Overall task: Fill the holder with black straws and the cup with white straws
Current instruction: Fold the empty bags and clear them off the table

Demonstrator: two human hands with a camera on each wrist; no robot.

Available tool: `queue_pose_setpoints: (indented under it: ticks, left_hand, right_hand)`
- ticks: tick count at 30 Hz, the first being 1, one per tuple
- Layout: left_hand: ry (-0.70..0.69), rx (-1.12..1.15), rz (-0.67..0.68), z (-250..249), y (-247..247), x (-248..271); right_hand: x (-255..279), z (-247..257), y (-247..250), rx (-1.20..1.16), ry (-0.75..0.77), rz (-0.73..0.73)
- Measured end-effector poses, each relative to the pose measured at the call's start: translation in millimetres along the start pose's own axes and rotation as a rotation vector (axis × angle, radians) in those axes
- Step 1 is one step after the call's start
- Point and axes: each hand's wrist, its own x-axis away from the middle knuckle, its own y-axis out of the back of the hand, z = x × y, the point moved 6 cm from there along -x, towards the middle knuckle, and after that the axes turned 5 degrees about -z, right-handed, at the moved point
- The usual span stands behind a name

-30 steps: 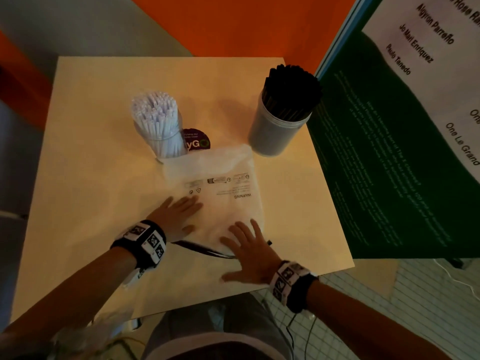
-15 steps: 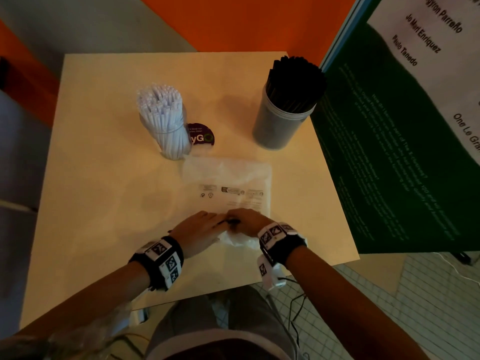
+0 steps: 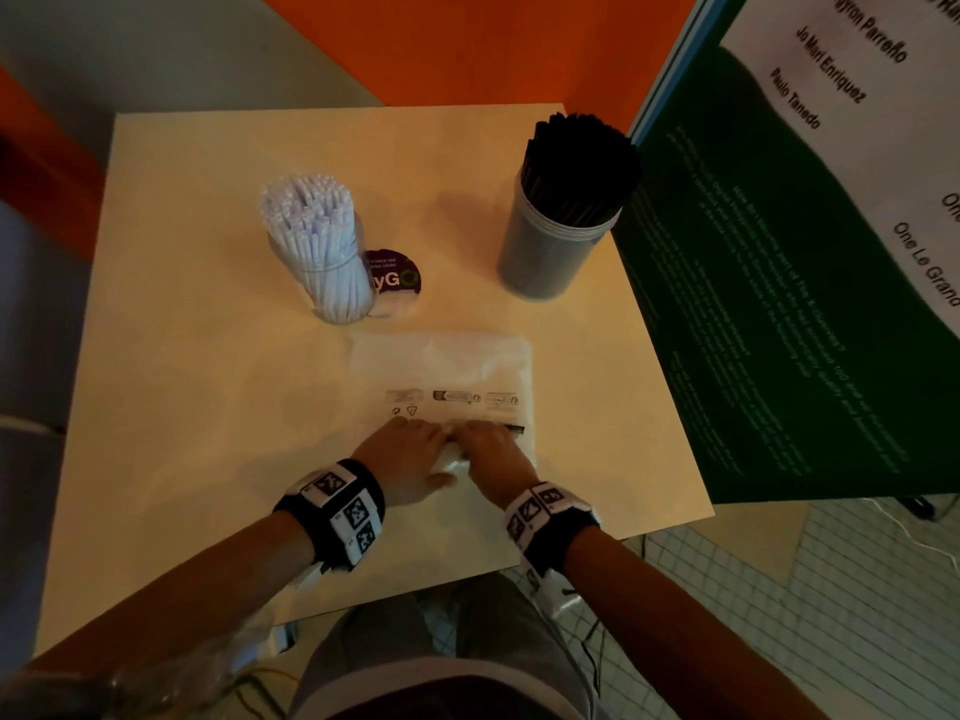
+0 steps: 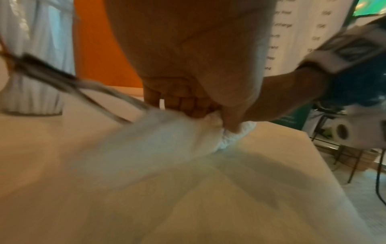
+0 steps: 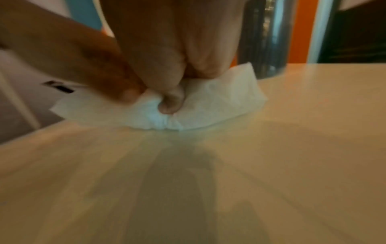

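Bunching under both fingers [image 5: 169,105] — seemingly — the bag [image 3: 441,371].

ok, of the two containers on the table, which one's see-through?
The cup holding the white straws, on the left by the purple sticker: the straws show through its wall. The holder with the black straws is opaque grey.

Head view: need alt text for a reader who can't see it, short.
Both hands, left hand and right hand, meet at the near edge of a flat translucent plastic bag on a pale table, bunching it. Behind stand a clear cup packed with white straws and a grey holder packed with black straws.
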Motion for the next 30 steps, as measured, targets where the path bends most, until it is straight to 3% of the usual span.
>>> queue_pose_setpoints:
  ticks: [3,5,10,13,16,19,21,23,26,27,30]
  left_hand:
    - [0.079,0.057,0.010,2,-3,0]
    - [0.173,0.200,0.038,9,-4,-4]
    - [0.307,0.437,0.026,28,1,-13]
    - [0.366,0.519,0.113,34,-3,-11]
    - [0.274,0.380,0.147,21,-1,-12]
    - [0.049,0.092,-0.044,-1,9,-10]
    - [-0.012,0.086,-0.048,-5,7,-4]
    - [0.047,0.189,0.032,0,-1,-1]
    - [0.205,0.375,0.101,15,-6,-5]
    - [0.248,0.434,0.105,21,-5,-7]
    - [0.333,0.610,0.136,34,-7,-7]
  right_hand:
    - [-9,-12,6,-0.252,-0.120,0.105]
    - [-10,-13,9,-0.267,-0.110,0.148]
    - [4,8,8,0.167,0.153,-0.110]
    - [21,1,-10,0.255,0.222,-0.052]
    - [18,-9,-12,0.194,0.159,-0.083]
    - [1,-18,-8,0.071,0.038,0.005]
    - [-7,-25,-5,-0.045,-0.049,0.113]
    - [-11,-25,-5,-0.058,-0.060,0.132]
    - [-1,-8,5,0.172,0.096,-0.152]
    - [5,-3,4,0.188,0.151,-0.179]
    - [13,-5,-10,0.167,0.174,-0.042]
